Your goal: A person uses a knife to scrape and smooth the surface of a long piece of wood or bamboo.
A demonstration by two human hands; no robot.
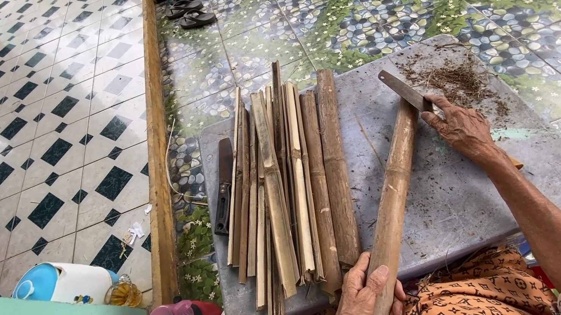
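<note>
One bamboo pole [392,215] lies slantwise across the grey table [459,210], its far end under one long blade [403,90]; the left hand [360,305] is wrapped around its near end at the table's edge; the right hand [461,127] is closed on the blade's handle, pressing it against the pole's top; just left lies one pile of split bamboo strips [286,187], too overlapped to count; beside it rests one dark knife [223,187]; three sandals [184,4] sit far off on the tiled floor.
</note>
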